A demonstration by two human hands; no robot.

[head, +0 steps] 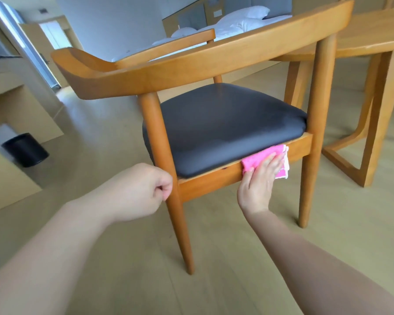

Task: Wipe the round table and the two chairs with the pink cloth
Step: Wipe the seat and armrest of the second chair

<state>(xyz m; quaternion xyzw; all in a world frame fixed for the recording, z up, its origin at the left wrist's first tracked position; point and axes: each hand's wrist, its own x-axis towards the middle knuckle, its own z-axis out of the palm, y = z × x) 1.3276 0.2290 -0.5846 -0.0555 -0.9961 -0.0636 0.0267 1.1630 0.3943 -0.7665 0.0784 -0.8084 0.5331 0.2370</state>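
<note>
Fingers (268, 164) half hide pink cloth (255, 161) against chair (214, 176).

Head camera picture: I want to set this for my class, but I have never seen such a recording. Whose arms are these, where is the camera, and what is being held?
There is no machine here. A person wears a wide-angle camera on the head, so you look forward and down along their own two bare arms.

The right hand presses a pink cloth flat against the wooden rail under the dark seat of a chair. The left hand is curled beside the chair's leg; whether it grips the leg cannot be told.

The round table stands behind on the right, a black bin on the floor at left.
</note>
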